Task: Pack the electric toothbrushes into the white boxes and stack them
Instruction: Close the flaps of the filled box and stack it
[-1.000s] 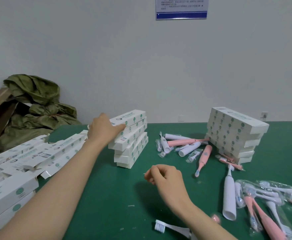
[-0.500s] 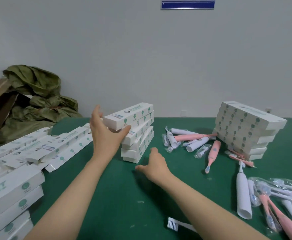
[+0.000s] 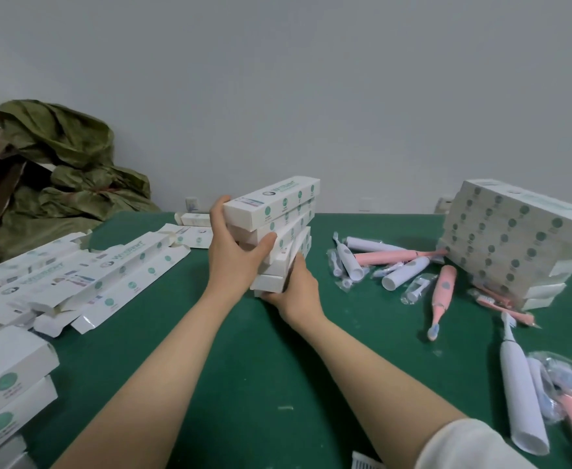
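Note:
A stack of white boxes (image 3: 279, 228) with green dots stands in the middle of the green table (image 3: 250, 360). My left hand (image 3: 233, 253) grips the near end of the upper boxes, thumb on the right side. My right hand (image 3: 294, 289) holds the bottom boxes at their near end. A taller stack of white boxes (image 3: 511, 238) stands at the right. Loose pink toothbrushes (image 3: 442, 292) and white toothbrushes (image 3: 519, 390) lie between and in front of the stacks.
Flat unfolded boxes (image 3: 108, 275) lie at the left, with more closed boxes (image 3: 6, 387) at the near left edge. Bagged brush heads (image 3: 565, 384) sit at the near right. A green cloth heap (image 3: 57, 177) fills the far left corner against the wall.
My right hand moved forward from the table's middle to the bottom of the centre stack. My left hand shifted from the stack's top to gripping its near end.

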`<action>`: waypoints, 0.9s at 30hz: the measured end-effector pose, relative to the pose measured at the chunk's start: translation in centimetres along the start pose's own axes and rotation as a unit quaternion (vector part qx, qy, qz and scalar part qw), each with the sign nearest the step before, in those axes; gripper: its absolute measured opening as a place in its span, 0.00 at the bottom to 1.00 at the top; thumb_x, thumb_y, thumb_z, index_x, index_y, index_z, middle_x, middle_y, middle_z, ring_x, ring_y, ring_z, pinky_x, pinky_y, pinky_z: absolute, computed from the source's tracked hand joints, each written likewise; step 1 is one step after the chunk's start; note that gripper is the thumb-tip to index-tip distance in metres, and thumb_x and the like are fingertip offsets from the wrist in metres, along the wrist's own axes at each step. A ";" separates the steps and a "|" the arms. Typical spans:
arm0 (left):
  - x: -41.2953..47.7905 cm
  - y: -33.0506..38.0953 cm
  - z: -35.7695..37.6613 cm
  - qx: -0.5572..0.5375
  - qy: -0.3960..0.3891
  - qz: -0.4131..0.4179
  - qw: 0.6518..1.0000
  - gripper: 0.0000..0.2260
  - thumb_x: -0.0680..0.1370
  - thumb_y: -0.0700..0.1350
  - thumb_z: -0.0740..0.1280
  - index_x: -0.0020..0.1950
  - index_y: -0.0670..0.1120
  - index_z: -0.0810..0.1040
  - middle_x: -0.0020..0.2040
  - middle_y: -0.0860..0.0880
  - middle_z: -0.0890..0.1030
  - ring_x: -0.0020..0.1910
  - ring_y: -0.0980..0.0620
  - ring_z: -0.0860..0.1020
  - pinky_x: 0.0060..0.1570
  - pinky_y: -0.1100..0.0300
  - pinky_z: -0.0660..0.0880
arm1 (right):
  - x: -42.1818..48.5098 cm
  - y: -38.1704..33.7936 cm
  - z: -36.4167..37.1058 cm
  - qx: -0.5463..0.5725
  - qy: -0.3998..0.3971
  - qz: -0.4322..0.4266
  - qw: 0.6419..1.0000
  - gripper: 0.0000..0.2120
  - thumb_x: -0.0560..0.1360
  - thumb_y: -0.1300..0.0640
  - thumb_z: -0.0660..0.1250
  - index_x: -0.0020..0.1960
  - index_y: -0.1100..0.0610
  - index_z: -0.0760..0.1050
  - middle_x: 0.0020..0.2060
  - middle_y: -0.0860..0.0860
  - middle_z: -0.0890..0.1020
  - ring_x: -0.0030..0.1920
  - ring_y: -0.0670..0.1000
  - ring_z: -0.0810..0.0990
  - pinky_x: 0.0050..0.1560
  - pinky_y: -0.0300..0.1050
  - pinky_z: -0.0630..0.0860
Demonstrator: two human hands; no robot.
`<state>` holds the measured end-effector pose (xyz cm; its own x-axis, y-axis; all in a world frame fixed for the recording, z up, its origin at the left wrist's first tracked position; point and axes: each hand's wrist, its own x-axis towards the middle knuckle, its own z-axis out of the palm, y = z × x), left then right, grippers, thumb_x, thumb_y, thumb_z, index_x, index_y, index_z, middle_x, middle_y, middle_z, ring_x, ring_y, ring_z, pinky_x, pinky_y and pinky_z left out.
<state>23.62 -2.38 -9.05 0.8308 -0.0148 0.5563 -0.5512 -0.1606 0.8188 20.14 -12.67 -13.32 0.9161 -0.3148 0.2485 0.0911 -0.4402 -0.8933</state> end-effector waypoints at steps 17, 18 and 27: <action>4.6 -2.1 5.5 0.015 -0.015 -0.005 1.000 0.32 0.71 0.42 0.74 0.68 0.53 0.60 0.59 0.56 0.73 0.58 0.52 0.74 0.57 0.58 0.71 | 6.0 2.1 -1.0 -0.015 0.046 0.044 0.998 0.32 0.67 0.61 0.74 0.66 0.57 0.63 0.59 0.54 0.76 0.59 0.55 0.75 0.59 0.52 0.74; 4.7 -2.0 5.6 0.012 -0.015 -0.011 1.000 0.32 0.71 0.42 0.74 0.68 0.53 0.60 0.59 0.55 0.74 0.59 0.51 0.74 0.59 0.54 0.72 | 6.1 2.3 -1.0 -0.015 0.046 0.051 0.998 0.32 0.67 0.61 0.74 0.67 0.57 0.63 0.59 0.54 0.75 0.59 0.55 0.75 0.59 0.52 0.74; 4.2 -1.0 5.1 0.004 -0.029 -0.084 0.996 0.28 0.68 0.48 0.76 0.62 0.50 0.65 0.57 0.54 0.75 0.56 0.53 0.75 0.53 0.57 0.72 | 5.4 1.0 -1.9 -0.121 0.020 0.137 0.983 0.21 0.74 0.65 0.64 0.65 0.63 0.62 0.63 0.61 0.71 0.63 0.59 0.71 0.63 0.52 0.70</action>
<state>28.04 -7.28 -8.30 0.9144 -0.0443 0.4024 -0.4037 -0.1737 0.8982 24.39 -16.42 -12.17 0.8763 -0.4807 0.0304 -0.2573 -0.5205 -0.8142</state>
